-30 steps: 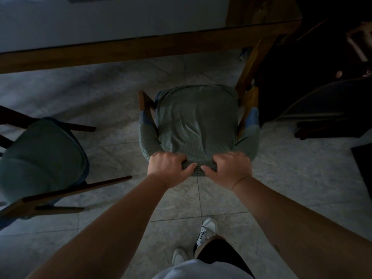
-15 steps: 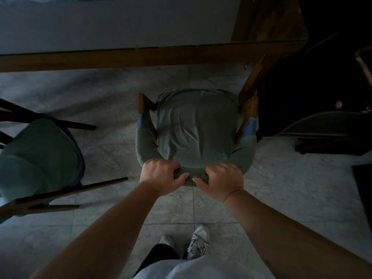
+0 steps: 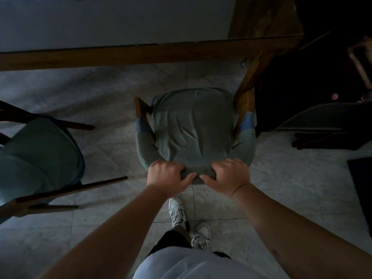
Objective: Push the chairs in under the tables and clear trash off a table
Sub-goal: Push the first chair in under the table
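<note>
A wooden chair with a grey-green fabric cover (image 3: 193,127) stands in front of me, its seat short of the table's wooden edge (image 3: 141,55). My left hand (image 3: 167,175) and my right hand (image 3: 228,176) both grip the top of its backrest, side by side, thumbs nearly touching. The table has a pale top and a wooden leg (image 3: 247,79) close to the chair's right armrest. No trash is visible on the part of the table that shows.
A second covered chair (image 3: 38,158) stands at the left, turned away from the table, its wooden legs pointing right. Dark furniture (image 3: 314,121) fills the right side. A dark mat (image 3: 362,178) lies at the right edge. My shoes (image 3: 179,212) are on the tiled floor.
I have stepped forward with the chair; the table edge and the chair sit lower and closer in view. My feet have shifted. Both hands keep the same grip on the backrest.
</note>
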